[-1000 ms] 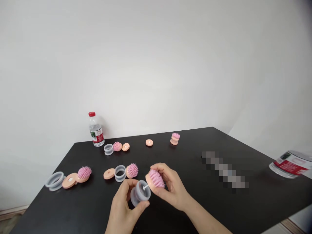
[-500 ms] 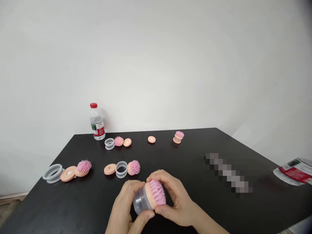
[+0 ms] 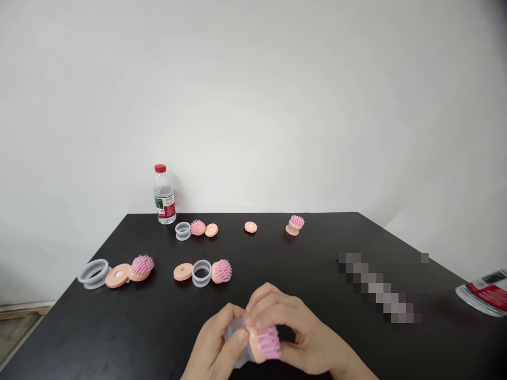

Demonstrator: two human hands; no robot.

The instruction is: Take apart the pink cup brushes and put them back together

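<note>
Near the front of the table, my left hand (image 3: 217, 343) is closed around a translucent silicone cup (image 3: 241, 358). A pink-bristled scrubber head (image 3: 266, 344) with a peach base sits against the cup's opening, bristles toward the right. My right hand (image 3: 295, 327) grips that scrubber head, its fingers over the top near the seam and its thumb partly hidden behind the bristles. How deep the base sits in the cup is hidden by my fingers.
On the black table (image 3: 301, 279) lie more clear rings (image 3: 202, 273), peach discs (image 3: 251, 227) and bristle heads (image 3: 142, 266). A water bottle (image 3: 165, 199) stands at the back left. Another bottle (image 3: 485, 293) is at the right edge, near a pixelated strip (image 3: 380, 290).
Both hands and the held scrubber have shifted right and down in view. My right fingers have moved over the seam, and the bristles now face more to the right.
</note>
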